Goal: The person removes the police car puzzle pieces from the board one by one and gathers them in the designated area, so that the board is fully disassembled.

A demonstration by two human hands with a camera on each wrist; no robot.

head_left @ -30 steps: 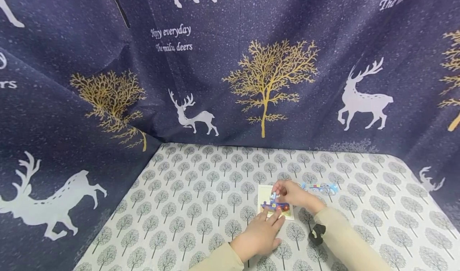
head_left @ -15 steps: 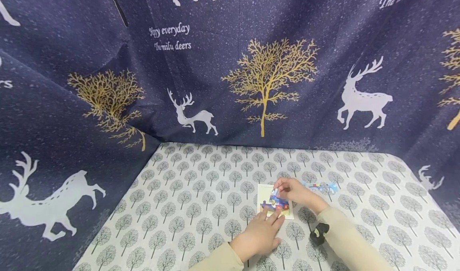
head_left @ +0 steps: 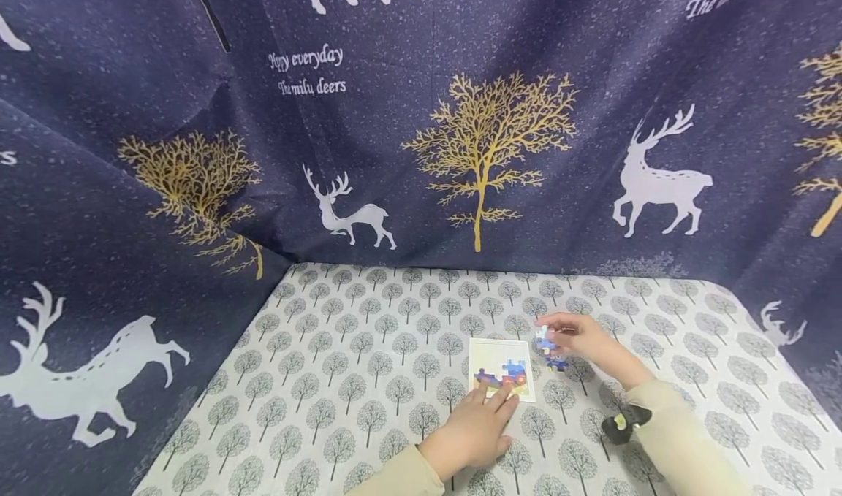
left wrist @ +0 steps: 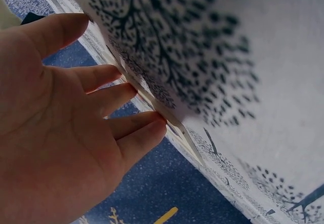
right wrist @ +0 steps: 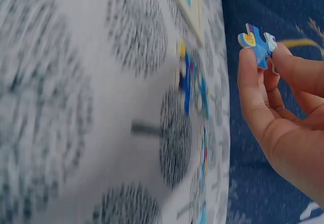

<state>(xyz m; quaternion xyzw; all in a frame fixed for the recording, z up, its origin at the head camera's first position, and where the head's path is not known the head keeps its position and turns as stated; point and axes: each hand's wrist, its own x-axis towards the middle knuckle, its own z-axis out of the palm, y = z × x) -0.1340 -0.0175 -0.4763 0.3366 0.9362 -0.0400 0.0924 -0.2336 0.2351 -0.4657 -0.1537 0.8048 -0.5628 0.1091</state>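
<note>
A: What is the right hand (head_left: 582,339) doing?

B: It is pinching a puzzle piece (right wrist: 259,45), thumb and finger clamped on it. The piece is showing rounded knobs and notches, with a smooth blue face carrying yellow and white, and the hand is holding it above the fabric-covered surface (head_left: 368,437).

A: And the left hand (head_left: 473,430)?

B: Its fingers are lying nearly straight and slightly apart, the tips resting at the near edge of a puzzle board (head_left: 485,354). That thin, flat board is lying just beyond those fingertips. Joined pieces (head_left: 517,372) in blue and red are filling part of it, and a smooth cream panel is showing farther from the hand.

A: What is lying near the right hand?

B: Loose pieces (right wrist: 185,92) are lying just below it; they are looking too blurred to count.

A: How are the edges running?

B: The board's pale frame is standing left of the right hand, with a strip of surface between. More surface is stretching widely left of the left hand. Beyond both hands, the far edge is meeting a dark blue deer-printed curtain (head_left: 395,87).
</note>
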